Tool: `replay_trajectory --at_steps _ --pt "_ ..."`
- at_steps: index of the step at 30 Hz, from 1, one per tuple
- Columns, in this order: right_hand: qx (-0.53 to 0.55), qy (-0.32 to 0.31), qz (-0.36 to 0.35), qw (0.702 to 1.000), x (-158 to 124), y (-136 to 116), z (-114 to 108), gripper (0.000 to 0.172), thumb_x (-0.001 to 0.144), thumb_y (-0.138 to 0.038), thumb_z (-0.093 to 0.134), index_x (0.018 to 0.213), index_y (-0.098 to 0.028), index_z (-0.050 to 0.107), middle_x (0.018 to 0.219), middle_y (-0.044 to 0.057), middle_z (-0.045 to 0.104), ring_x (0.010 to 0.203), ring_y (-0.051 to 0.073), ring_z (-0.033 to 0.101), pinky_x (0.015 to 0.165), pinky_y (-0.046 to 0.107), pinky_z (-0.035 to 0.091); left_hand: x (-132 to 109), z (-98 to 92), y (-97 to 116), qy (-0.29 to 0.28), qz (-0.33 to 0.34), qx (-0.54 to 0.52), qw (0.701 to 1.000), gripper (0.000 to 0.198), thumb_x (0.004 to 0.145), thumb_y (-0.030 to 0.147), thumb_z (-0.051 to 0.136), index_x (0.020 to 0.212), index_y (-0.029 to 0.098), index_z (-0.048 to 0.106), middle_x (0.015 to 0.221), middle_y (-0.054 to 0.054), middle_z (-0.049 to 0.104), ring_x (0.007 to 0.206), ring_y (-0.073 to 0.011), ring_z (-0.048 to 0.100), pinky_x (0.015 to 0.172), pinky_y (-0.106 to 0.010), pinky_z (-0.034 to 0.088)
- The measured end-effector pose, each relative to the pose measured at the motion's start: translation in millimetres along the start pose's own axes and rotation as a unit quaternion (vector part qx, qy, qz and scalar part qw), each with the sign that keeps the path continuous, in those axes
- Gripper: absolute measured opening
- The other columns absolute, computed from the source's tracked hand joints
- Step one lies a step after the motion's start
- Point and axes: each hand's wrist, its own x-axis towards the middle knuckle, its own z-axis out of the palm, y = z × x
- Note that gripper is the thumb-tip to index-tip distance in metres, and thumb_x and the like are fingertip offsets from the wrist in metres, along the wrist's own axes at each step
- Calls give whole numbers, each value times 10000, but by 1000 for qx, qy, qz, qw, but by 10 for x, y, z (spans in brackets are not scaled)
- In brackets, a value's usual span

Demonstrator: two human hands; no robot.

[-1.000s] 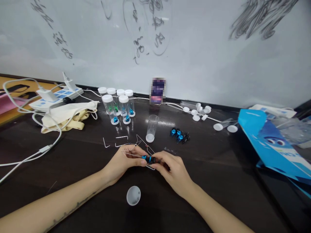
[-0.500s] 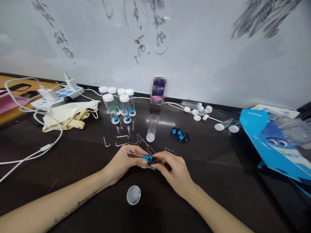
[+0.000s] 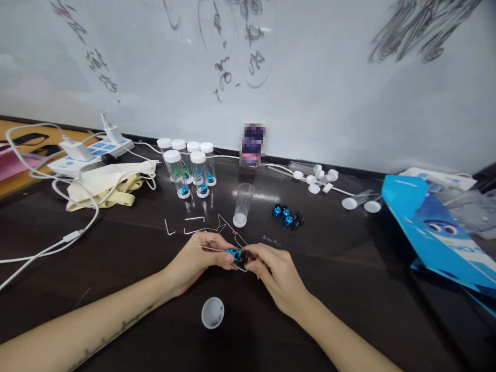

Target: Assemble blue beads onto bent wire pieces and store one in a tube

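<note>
Pinched between the fingertips of my left hand (image 3: 205,254) is a small blue-and-black part (image 3: 233,253), its exact kind too small to make out. A thin wire-like piece (image 3: 209,248) runs left from it across my fingers. My right hand (image 3: 276,266) is closed, thumb and fingers at the part's black end. Just beyond my hands lie L-shaped hex keys (image 3: 169,227) and a thin bent wire (image 3: 220,223). Behind them a clear tube (image 3: 244,199) with a white base stands upright. Nearer to me is a small white cup-like cap (image 3: 213,312) holding tiny pieces.
Several capped clear tubes (image 3: 173,173) with blue or green parts stand at back left. Blue and black parts (image 3: 287,214) lie right of the tube. Loose white caps (image 3: 311,179), a blue bag (image 3: 437,227), a cloth bag (image 3: 108,181), a power strip (image 3: 104,150) and a phone (image 3: 252,144) surround them.
My right fingertips have shifted slightly at the part's black end, showing more of it. The blue part has turned a little in my left hand. Objects on the table stay put.
</note>
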Motion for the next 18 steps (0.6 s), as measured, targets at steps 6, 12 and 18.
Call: replay_trajectory --at_steps 6,12,18 --pt "12 23 -9 1000 -38 31 4 275 1012 -351 419 1143 -184 593 912 40 674 675 134 614 702 261 462 -1 -13 -16 28 5 -17 999 136 639 149 858 715 117 750 672 -37 767 593 -105 691 587 -150 546" --pt "9 19 -10 1000 -30 29 9 313 1025 -366 376 1136 -183 604 949 55 675 751 154 632 718 273 458 1 -14 -13 19 5 -13 1000 135 637 145 858 720 118 755 682 -42 769 597 -108 691 597 -160 549" --pt "18 15 -18 1000 -42 35 10 313 1030 -347 363 1146 -189 607 892 41 659 730 149 615 695 270 448 9 -5 -3 19 3 -11 1000 145 625 135 860 724 118 756 658 -42 765 593 -110 690 600 -162 545"
